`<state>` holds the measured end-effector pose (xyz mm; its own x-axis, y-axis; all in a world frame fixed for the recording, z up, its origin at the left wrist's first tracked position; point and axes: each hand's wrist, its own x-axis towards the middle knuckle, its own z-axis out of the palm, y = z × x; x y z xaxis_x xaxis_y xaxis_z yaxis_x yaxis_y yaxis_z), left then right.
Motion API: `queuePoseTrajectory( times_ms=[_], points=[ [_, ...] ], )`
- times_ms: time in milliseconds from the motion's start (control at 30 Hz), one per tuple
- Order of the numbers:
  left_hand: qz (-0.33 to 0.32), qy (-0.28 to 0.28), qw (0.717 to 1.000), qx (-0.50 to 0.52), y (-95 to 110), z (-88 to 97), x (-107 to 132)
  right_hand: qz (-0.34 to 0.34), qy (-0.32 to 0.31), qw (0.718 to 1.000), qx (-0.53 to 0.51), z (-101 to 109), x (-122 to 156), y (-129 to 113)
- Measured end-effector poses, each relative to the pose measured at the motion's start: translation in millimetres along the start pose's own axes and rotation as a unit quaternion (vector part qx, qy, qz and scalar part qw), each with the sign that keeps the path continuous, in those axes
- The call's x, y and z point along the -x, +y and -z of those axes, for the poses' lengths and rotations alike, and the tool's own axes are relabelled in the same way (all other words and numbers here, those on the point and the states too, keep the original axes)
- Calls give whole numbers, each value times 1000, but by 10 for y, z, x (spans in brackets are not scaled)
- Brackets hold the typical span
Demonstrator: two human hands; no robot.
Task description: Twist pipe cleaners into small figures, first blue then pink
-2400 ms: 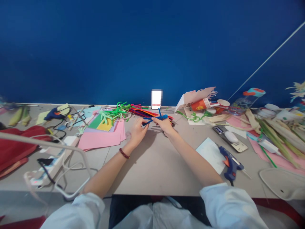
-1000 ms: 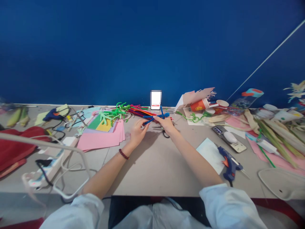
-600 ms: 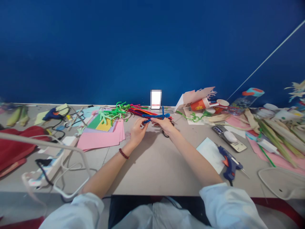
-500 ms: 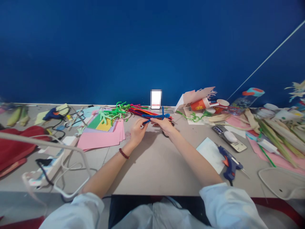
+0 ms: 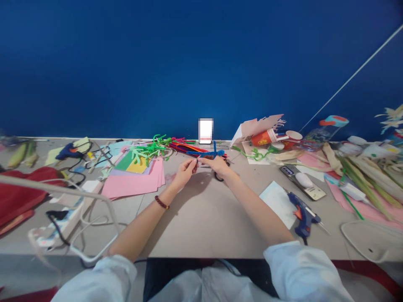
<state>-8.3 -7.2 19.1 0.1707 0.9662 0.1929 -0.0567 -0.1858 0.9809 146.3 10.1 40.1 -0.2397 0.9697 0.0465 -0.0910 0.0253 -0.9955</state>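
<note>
Right now, the left hand [image 5: 185, 173] pinches one end of a blue pipe cleaner [image 5: 212, 154], which the right hand [image 5: 218, 165] grips nearer its middle.

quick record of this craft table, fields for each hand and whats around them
left hand: pinching one end of the blue pipe cleaner shape
right hand: holding the same blue pipe cleaner shape
by right hand: black-handled scissors
left of hands: pink paper stack, green pipe cleaners
right of hands: blue hot glue gun, smartphone
</note>
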Motion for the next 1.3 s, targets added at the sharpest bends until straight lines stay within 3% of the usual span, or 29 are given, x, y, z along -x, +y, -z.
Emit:
queuePoseTrajectory(
  times_ms=[133,233,333,433,567,700,800,867,933,1000,1100,1167,1233,1300],
  points=[
    [148,-113,965,184,54,19,-19,4,-21,1000,13,-2,39,-71],
    [162,-102,963,189,56,5,-17,6,-15,1000,17,-4,36,-77],
    [57,11,997,41,3,-11,-18,13,29,999,11,2,-5,-32],
    [-80,90,980,-160,-38,13,-3,2,85,996,-3,-4,-51,28],
    [-198,88,920,-328,-34,80,38,-41,96,995,-6,-37,-77,82],
    [-229,70,891,-385,-14,83,62,-48,90,995,-11,-62,-73,96],
    [-195,54,908,-368,-2,47,56,-31,79,996,-7,-49,-68,91],
    [-147,31,940,-306,1,22,41,-9,66,998,6,-25,-62,75],
    [-72,-7,978,-193,1,2,25,5,42,999,18,6,-50,42],
    [15,-50,998,-46,4,-12,16,12,10,1000,27,35,-27,-6],
    [129,-139,970,151,29,-30,19,19,-26,999,42,63,19,-80],
    [171,-172,945,218,52,-43,25,15,-39,998,47,71,41,-109],
    [179,-159,943,230,64,-58,25,9,-38,999,34,70,43,-117],
    [156,-111,963,190,55,-68,17,8,-20,1000,14,62,26,-110]
  ],
)
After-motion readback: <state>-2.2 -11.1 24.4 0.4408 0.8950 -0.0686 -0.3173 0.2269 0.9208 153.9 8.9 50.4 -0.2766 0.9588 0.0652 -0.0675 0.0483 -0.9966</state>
